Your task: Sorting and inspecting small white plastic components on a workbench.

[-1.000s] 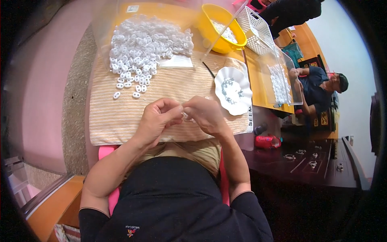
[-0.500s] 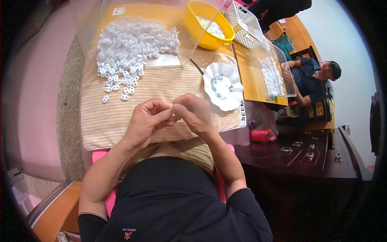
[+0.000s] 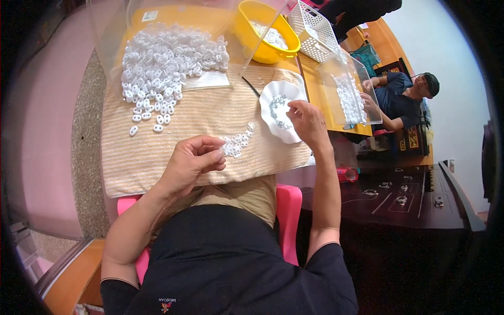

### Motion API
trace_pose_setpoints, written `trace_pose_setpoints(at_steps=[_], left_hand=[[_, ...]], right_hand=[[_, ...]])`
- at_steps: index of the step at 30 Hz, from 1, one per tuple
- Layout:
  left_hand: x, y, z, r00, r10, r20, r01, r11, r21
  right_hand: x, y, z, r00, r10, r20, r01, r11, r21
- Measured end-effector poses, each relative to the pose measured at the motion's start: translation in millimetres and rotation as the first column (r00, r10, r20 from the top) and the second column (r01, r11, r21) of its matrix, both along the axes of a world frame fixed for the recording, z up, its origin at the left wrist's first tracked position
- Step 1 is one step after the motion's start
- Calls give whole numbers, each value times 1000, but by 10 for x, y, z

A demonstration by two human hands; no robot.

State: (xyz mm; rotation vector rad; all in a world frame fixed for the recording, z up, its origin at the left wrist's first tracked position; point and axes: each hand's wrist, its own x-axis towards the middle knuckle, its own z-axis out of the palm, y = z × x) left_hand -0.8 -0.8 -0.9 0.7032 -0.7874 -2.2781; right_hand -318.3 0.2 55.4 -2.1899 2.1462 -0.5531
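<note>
My left hand (image 3: 193, 161) hovers over the near edge of the striped towel, thumb and fingers pinched. Whatever is in that pinch is too small to make out. Beside its fingertips lies a small cluster of white oval two-holed plastic pieces (image 3: 242, 140). Over the right side of a white scalloped dish (image 3: 266, 96) is my right hand (image 3: 310, 123), fingers curled and tips together. Small greyish and white parts (image 3: 282, 113) lie in the dish. Anything between the right fingertips cannot be seen.
A large heap of white two-holed pieces (image 3: 168, 58) spills from a clear bin onto the towel (image 3: 152, 163). Behind the dish are a thin black stick (image 3: 251, 85), a yellow basin (image 3: 244, 31) and a white basket (image 3: 315, 31). A co-worker (image 3: 401, 97) sits by another clear bin (image 3: 374, 113).
My right hand has left my left hand and moved right to the dish. The small cluster on the towel, hidden before, now shows. The left hand stays in about the same place.
</note>
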Motion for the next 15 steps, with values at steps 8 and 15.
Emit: trace_pose_setpoints(at_steps=[8, 15], left_hand=[[2, 4, 5, 1000, 4, 6, -4, 1000, 20], [6, -6, -2, 1000, 27, -2, -27, 999, 27]], right_hand=[[-229, -132, -32, 941, 68, -331, -20, 989, 146], [-265, -239, -99, 930, 76, -360, -2, 980, 201]])
